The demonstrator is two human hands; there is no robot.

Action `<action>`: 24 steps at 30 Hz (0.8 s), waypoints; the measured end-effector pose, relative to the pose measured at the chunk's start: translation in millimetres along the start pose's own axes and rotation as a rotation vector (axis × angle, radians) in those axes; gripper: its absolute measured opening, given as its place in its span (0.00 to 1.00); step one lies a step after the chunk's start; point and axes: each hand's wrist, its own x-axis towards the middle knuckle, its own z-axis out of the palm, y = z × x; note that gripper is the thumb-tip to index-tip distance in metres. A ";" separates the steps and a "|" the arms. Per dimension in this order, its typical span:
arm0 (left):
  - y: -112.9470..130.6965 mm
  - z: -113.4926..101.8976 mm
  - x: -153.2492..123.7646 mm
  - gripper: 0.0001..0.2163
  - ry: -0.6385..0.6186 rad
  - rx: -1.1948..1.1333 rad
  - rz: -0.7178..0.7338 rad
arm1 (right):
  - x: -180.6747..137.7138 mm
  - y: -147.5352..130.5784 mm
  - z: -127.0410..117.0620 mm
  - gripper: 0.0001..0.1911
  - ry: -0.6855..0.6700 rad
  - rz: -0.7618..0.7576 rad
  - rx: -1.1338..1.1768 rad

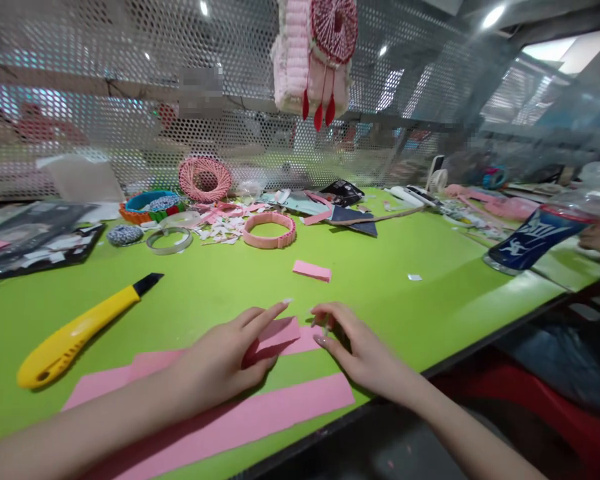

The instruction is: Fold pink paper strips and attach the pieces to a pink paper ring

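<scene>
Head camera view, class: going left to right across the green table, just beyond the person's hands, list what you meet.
yellow utility knife → pink paper slip → small white scrap → plastic bottle with a blue label

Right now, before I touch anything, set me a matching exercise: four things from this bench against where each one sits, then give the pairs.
Things:
1. yellow cutter
2. pink paper ring
3. small pink strip
4. tasselled pink ornament

Places:
A. hanging above the green table
B. lying just beyond the left hand and right hand
C. beside white paper scraps
D. lying left of the long pink strips

Pairs: 1-D, 2-C, 3-B, 4-A
</scene>
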 end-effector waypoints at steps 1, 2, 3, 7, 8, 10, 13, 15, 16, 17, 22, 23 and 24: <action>-0.2 0.3 0.3 0.29 0.006 0.001 0.009 | -0.9 1.1 1.4 0.13 0.040 0.044 0.040; -0.5 0.5 0.6 0.28 0.017 -0.007 0.016 | -2.1 2.3 2.5 0.14 0.078 0.087 0.078; -1.1 0.7 0.9 0.27 0.036 -0.023 0.019 | -3.4 3.6 3.3 0.13 0.116 0.125 0.102; -3.1 0.2 2.3 0.23 0.142 -0.116 -0.038 | -8.4 4.4 5.4 0.14 0.211 0.233 0.080; -3.3 -0.1 2.5 0.23 0.157 -0.139 -0.056 | -8.5 3.1 6.0 0.16 0.212 0.252 0.094; -3.6 -0.7 2.6 0.23 0.161 -0.184 -0.071 | -6.3 -1.0 7.9 0.20 0.186 0.268 0.201; -3.8 -1.1 1.4 0.23 0.159 -0.239 -0.077 | 3.1 -8.9 11.1 0.29 0.110 0.294 0.512; -3.5 -2.1 0.1 0.22 0.175 -0.259 -0.075 | 11.1 -13.7 12.2 0.34 0.054 0.342 0.704; -3.0 -3.1 -0.6 0.21 0.191 -0.262 -0.069 | 14.7 -15.6 12.2 0.36 0.037 0.363 0.759; -2.3 -4.5 -1.3 0.20 0.211 -0.265 -0.058 | 17.9 -16.9 12.1 0.37 0.029 0.378 0.783; 2.2 -10.7 -1.9 0.14 0.254 -0.263 0.046 | 24.1 -14.9 12.7 0.31 -0.011 0.389 0.796; 2.5 -10.4 -1.2 0.14 0.241 -0.255 0.068 | 23.7 -13.4 13.3 0.31 -0.020 0.388 0.819; 2.5 -9.3 -0.1 0.14 0.221 -0.243 0.091 | 23.2 -12.1 13.9 0.31 -0.029 0.386 0.845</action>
